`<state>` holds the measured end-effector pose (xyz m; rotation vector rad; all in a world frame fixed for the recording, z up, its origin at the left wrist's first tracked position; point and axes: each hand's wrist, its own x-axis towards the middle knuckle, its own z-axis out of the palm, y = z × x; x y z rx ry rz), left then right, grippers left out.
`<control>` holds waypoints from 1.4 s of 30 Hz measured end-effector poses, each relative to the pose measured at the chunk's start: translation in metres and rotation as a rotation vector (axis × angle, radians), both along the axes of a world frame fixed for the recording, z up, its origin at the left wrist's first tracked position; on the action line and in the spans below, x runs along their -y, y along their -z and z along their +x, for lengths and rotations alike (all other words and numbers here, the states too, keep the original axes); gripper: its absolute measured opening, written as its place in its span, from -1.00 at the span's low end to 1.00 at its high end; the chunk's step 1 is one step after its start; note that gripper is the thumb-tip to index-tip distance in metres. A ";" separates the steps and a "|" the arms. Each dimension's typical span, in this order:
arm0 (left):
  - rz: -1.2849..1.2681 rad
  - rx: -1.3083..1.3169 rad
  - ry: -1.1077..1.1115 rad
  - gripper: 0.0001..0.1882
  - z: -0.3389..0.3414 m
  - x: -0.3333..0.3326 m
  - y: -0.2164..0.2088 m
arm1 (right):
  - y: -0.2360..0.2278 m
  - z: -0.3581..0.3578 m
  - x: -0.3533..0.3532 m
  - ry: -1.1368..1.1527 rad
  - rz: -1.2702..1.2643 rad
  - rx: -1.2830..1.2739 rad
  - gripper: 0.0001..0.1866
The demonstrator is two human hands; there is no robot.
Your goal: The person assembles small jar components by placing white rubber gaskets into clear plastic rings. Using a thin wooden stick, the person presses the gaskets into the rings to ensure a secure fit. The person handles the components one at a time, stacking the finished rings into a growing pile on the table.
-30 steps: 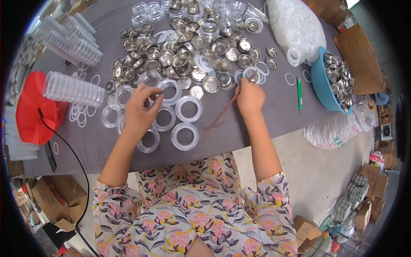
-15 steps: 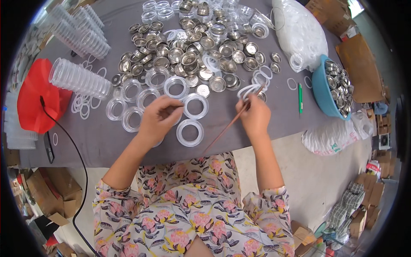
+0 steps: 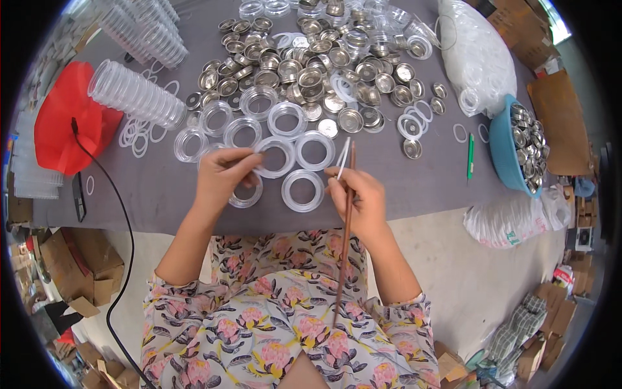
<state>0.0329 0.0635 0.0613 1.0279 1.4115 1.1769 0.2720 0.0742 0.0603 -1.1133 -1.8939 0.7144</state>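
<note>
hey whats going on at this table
A person's right hand holds a brown stick and a thin white ring. The left hand, fingers drawn together, is at a cluster of clear plastic rings; whether it grips anything is unclear. Loose metal caps lie heaped beyond on the grey table.

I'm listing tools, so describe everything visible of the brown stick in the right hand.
The brown stick is straight, slender and reddish, seemingly thinning toward its lower end; it looks wooden. The right hand grips its upper part, with the top end over the table and the lower end in front of the floral clothing. A white ring, nearly edge-on, is beside its top; contact is unclear.
</note>
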 end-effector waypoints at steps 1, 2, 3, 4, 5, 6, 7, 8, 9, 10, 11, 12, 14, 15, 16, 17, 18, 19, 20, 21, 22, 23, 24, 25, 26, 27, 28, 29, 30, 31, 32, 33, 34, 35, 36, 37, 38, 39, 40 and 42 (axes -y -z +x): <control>-0.017 -0.024 -0.008 -0.87 -0.010 0.006 0.001 | 0.001 0.000 0.002 -0.018 -0.006 -0.004 -0.85; -0.033 -0.047 -0.016 -0.86 -0.018 0.013 0.002 | 0.001 -0.002 0.004 -0.035 -0.012 -0.008 -0.84; -0.049 -0.067 -0.026 -0.86 -0.024 0.019 0.004 | 0.001 -0.004 0.005 -0.051 -0.014 -0.046 -0.84; -0.074 -0.094 -0.041 -0.86 -0.026 0.025 0.005 | 0.001 -0.007 0.006 -0.066 -0.017 -0.084 -0.84; -0.100 -0.120 -0.055 -0.85 -0.027 0.030 0.007 | 0.001 -0.010 0.007 -0.080 -0.020 -0.122 -0.83; -0.123 -0.145 -0.069 -0.84 -0.028 0.034 0.008 | 0.001 -0.013 0.007 -0.094 -0.027 -0.140 -0.83; -0.152 -0.160 -0.078 -0.84 -0.029 0.037 0.009 | 0.001 -0.015 0.008 -0.106 -0.033 -0.158 -0.83; -0.181 -0.176 -0.086 -0.84 -0.030 0.040 0.009 | 0.001 -0.017 0.009 -0.118 -0.040 -0.176 -0.83; -0.208 -0.191 -0.093 -0.83 -0.031 0.041 0.009 | 0.001 -0.019 0.010 -0.127 -0.051 -0.179 -0.84; -0.169 -0.307 -0.084 -0.83 -0.031 0.043 0.011 | 0.003 -0.020 0.010 -0.135 -0.062 -0.183 -0.84; -0.131 -0.424 -0.074 -0.82 -0.032 0.044 0.016 | 0.004 -0.021 0.011 -0.142 -0.073 -0.186 -0.84; -0.091 -0.540 -0.063 -0.81 -0.032 0.045 0.018 | 0.004 -0.023 0.012 -0.148 -0.111 -0.205 -0.85; -0.043 -0.822 -0.072 -0.84 -0.031 0.044 0.017 | 0.003 -0.024 0.015 -0.157 -0.186 -0.243 -0.85; -0.015 -0.963 -0.075 -0.85 -0.030 0.043 0.016 | 0.003 -0.025 0.017 -0.164 -0.229 -0.272 -0.85; 0.053 -0.870 -0.079 -0.86 -0.027 0.042 0.016 | 0.003 -0.026 0.019 -0.170 -0.271 -0.302 -0.85; 0.119 -0.775 -0.083 -0.86 -0.023 0.041 0.014 | 0.003 -0.026 0.019 -0.176 -0.313 -0.331 -0.85; 0.180 -0.683 -0.089 -0.86 -0.018 0.041 0.011 | 0.001 -0.027 0.020 -0.185 -0.356 -0.330 -0.85; 0.260 -0.531 -0.080 -0.84 -0.008 0.039 0.004 | -0.002 -0.030 0.020 -0.199 -0.403 -0.327 -0.85; 0.339 -0.378 -0.071 -0.83 0.006 0.034 -0.007 | -0.003 -0.031 0.020 -0.213 -0.449 -0.323 -0.84; 0.418 -0.223 -0.056 -0.80 0.014 0.029 -0.012 | -0.003 -0.032 0.020 -0.236 -0.456 -0.323 -0.84; 0.385 -0.200 0.026 -0.79 0.012 0.027 -0.011 | -0.003 -0.032 0.020 -0.260 -0.464 -0.323 -0.83; 0.351 -0.178 0.108 -0.77 0.008 0.026 -0.009 | -0.003 -0.032 0.019 -0.283 -0.471 -0.324 -0.82; 0.318 -0.158 0.189 -0.76 0.006 0.023 -0.007 | -0.003 -0.032 0.019 -0.249 -0.481 -0.351 -0.81; 0.311 -0.134 0.186 -0.78 0.005 0.020 -0.005 | -0.003 -0.032 0.019 -0.215 -0.490 -0.378 -0.79; 0.231 -0.082 0.137 -0.80 0.005 0.017 -0.003 | -0.004 -0.032 0.018 -0.181 -0.499 -0.405 -0.78; 0.147 -0.030 0.090 -0.82 0.003 0.015 -0.001 | -0.003 -0.029 0.016 -0.148 -0.467 -0.395 -0.76; 0.064 0.022 0.043 -0.85 0.003 0.012 -0.001 | -0.003 -0.024 0.013 -0.115 -0.435 -0.386 -0.75; -0.040 0.058 -0.051 -0.88 0.004 0.007 -0.003 | -0.003 -0.019 0.011 -0.083 -0.403 -0.376 -0.73; 0.093 -0.048 -0.071 -0.88 0.004 0.003 0.002 | -0.002 -0.016 0.010 -0.062 -0.376 -0.381 -0.73; 0.226 -0.155 -0.090 -0.88 0.002 -0.001 0.011 | -0.002 -0.013 0.010 -0.041 -0.349 -0.386 -0.72; 0.360 -0.261 -0.109 -0.87 0.002 -0.004 0.016 | -0.001 -0.011 0.010 -0.020 -0.321 -0.391 -0.71; 0.486 -0.602 -0.099 -0.82 0.005 -0.004 0.008 | -0.001 -0.008 0.008 0.008 -0.301 -0.383 -0.72; 0.607 -0.787 -0.002 -0.81 0.004 -0.005 0.008 | 0.001 -0.004 0.007 0.033 -0.302 -0.390 -0.72; 0.728 -0.971 0.100 -0.80 0.001 -0.006 0.008 | 0.003 0.000 0.005 0.059 -0.304 -0.398 -0.72; 0.851 -1.155 0.203 -0.79 -0.001 -0.008 0.008 | 0.004 0.003 0.003 0.082 -0.303 -0.406 -0.72; 0.813 -1.160 0.274 -0.79 -0.002 -0.008 0.010 | 0.004 0.006 0.002 0.129 -0.295 -0.401 -0.73; 0.774 -1.164 0.344 -0.79 -0.002 -0.006 0.013 | 0.004 0.011 0.000 0.158 -0.265 -0.375 -0.74; 0.743 -1.161 0.419 -0.79 0.000 -0.007 0.015 | 0.006 0.018 -0.004 0.196 -0.230 -0.346 -0.75; 0.702 -1.175 0.469 -0.80 -0.002 -0.007 0.012 | 0.008 0.024 -0.008 0.234 -0.195 -0.317 -0.75; 0.630 -1.191 0.573 -0.80 -0.003 -0.011 0.002 | 0.018 0.039 -0.024 0.374 -0.014 -0.109 -0.80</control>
